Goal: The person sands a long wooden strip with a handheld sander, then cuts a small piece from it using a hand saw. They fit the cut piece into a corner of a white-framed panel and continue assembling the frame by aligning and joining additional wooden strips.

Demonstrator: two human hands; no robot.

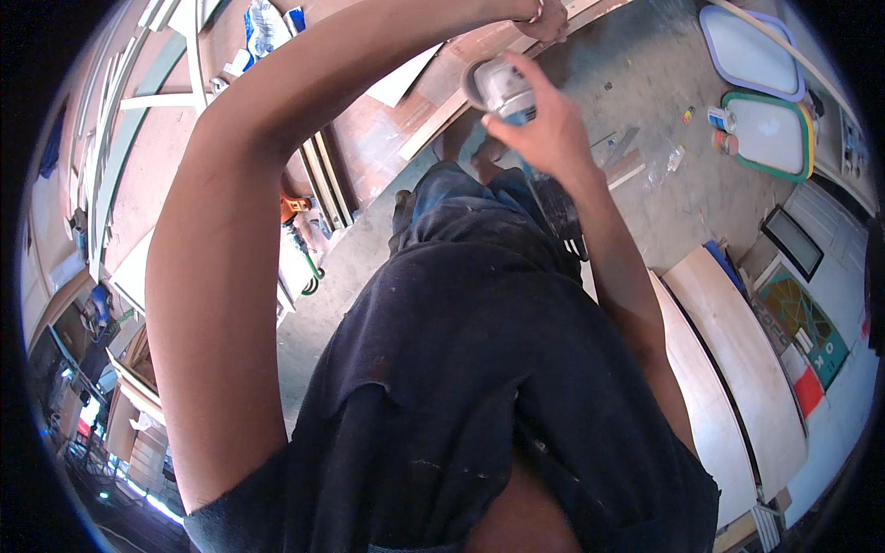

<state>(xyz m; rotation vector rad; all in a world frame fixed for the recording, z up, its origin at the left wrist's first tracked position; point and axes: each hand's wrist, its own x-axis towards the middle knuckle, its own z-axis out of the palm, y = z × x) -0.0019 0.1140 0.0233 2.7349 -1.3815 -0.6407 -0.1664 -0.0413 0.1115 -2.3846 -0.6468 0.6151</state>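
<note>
My right hand (551,129) is wrapped round a power tool that looks like an angle grinder (505,85). It has a silvery metal head, a round guard or disc on its left side and a blue and black body running down beside my forearm. At the top edge of the picture my left hand (544,22) bends its fingers over a long pale wooden strip (442,127) along the edge of a reddish-brown worktable (373,152). The grinder's head is close to the strip; I cannot tell whether they touch.
An orange and black power tool (293,205) hangs near a green cord (313,279) at the left. Curved pale strips (194,55) lie on the table. Wooden panels (737,341) lean at the right. White framed boards (770,138) and small cans (722,120) stand on the far-right floor.
</note>
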